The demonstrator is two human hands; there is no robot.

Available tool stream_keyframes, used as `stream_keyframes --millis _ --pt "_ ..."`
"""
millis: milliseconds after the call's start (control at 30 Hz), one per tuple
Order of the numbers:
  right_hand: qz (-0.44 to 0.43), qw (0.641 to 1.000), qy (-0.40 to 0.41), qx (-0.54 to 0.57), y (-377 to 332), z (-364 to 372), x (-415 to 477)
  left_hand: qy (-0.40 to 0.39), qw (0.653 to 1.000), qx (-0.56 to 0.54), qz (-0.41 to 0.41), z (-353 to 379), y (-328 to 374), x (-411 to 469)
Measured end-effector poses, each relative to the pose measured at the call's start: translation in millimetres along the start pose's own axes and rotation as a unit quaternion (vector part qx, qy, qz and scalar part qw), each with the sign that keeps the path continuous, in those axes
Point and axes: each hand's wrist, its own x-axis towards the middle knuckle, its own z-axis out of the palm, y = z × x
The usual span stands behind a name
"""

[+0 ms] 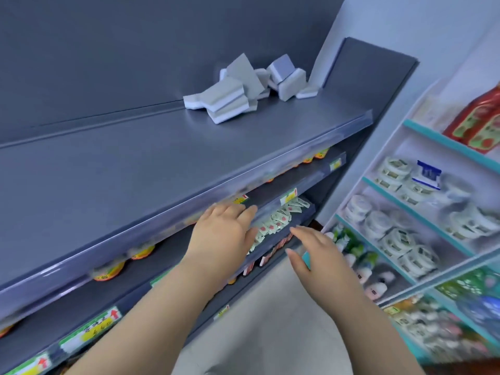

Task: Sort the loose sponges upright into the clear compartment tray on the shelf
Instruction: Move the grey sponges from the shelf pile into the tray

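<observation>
Before us runs a grey shelf (135,163) with a grey back panel (108,50) behind it and a clear front strip (297,158) along its edge. Under it, a lower level carries round tubs (108,270) with orange and yellow lids, and further right a heap of small white sachets (273,224) with red marks. Yellow and green price labels (289,195) sit on the lower rails. To our right stands a white rack (446,143) with teal edges, filled with round packs (389,171) in white wrapping and, on its upper level, a red pack (479,123). Pale floor (270,320) shows between the two units. Nothing lies on the grey shelf between its front edge and the pile at the back.

The sponges (243,87), grey on one face and white on the other, lie in a tumbled pile at the far right of the top shelf, close against the back panel; some lie flat, others lean on their neighbours.

Our left hand (224,234) is held with fingers straight and together, holding nothing, its fingertips in front of the clear strip; we cannot tell whether they touch it. Our right hand (311,250) hangs just beside it to the right, fingers stretched and loosely spread, also holding nothing. The pile lies well apart from both, above them and further back.
</observation>
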Motion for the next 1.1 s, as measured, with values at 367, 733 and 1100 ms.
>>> stream_keyframes --millis 367,733,1100 --pt "0.047 0.987 0.038 0.146 123.2 -29.0 119.8 0.020 1.000 -0.003 -0.024 51.6 39.1 132.6" --pt "-0.116 0.977 -0.023 0.180 208.7 -87.5 284.2 -0.002 0.982 0.062 -0.178 69.5 91.6 260.8" --pt "-0.241 0.930 -0.110 0.253 110.8 -66.9 371.2 0.041 0.941 0.143 -0.302 40.0 10.1 259.8"
